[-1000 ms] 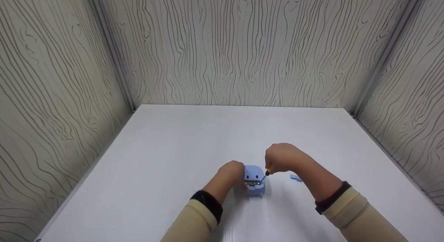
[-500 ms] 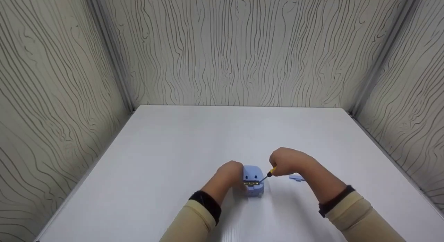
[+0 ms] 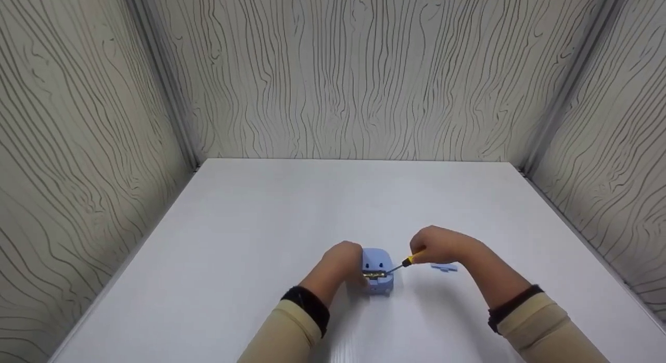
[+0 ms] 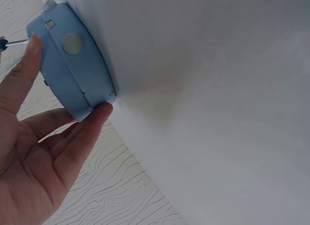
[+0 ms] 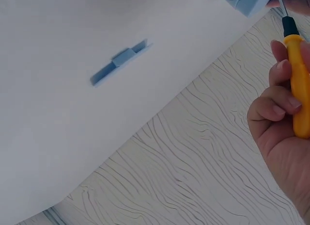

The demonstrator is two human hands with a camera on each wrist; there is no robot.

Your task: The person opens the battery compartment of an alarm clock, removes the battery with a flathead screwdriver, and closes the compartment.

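Note:
A light-blue rounded plastic device (image 3: 378,256) stands on the white table with an opening across it that shows a gold battery-like cylinder (image 3: 373,274). My left hand (image 3: 343,261) grips its left side; in the left wrist view the thumb lies along one face and the fingertips hold the lower end. My right hand (image 5: 276,113) wraps its fingers round the yellow handle of a screwdriver (image 5: 298,84). The screwdriver's thin shaft slants down leftward, its tip at the right end of the opening. The left palm hides part of the device in the head view.
A flat light-blue cover with a raised tab (image 5: 122,57) lies on the white table (image 3: 260,217), right of the device and below the right wrist. Wood-patterned panels (image 3: 333,72) stand behind the table and at both sides.
My right hand has moved right and slightly toward me, laying the screwdriver at a flatter slant, with its tip still at the opening. The left hand keeps its grip on the device.

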